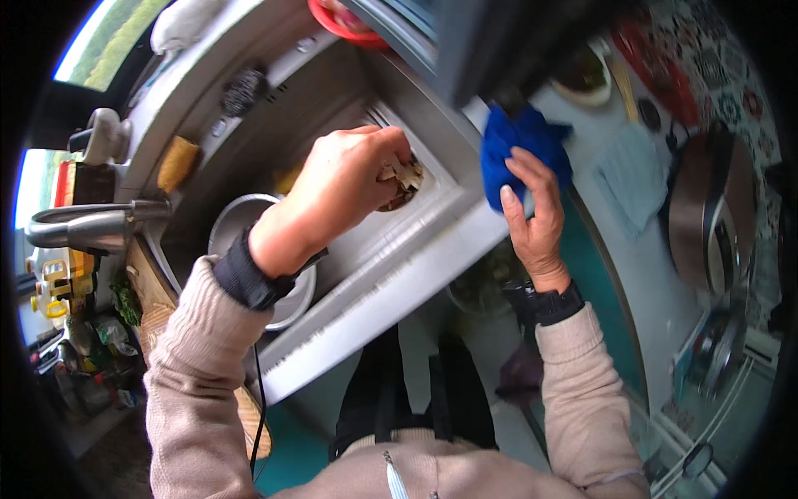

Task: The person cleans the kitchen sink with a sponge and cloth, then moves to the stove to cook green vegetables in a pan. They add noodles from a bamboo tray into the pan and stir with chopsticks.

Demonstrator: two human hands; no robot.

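Over the steel sink (pixel 349 243), my left hand (pixel 343 174) is closed on a clump of brown and whitish flaky scraps (pixel 404 182); I cannot tell exactly what they are. My right hand (pixel 537 209) is at a bunched blue cloth (pixel 520 150) by the counter corner, thumb and fingers apart, the fingertips over its near side. Whether they press on it is unclear. A round metal basin (pixel 240 218) sits in the sink, partly hidden behind my left forearm.
A steel faucet (pixel 93 227) stands left of the sink, near a yellow sponge (pixel 179 163). A red basket (pixel 349 28) lies at the far edge. On the right counter are a pale blue cloth (pixel 633 178), a bowl (pixel 586 78) and a brown rice cooker (pixel 707 206).
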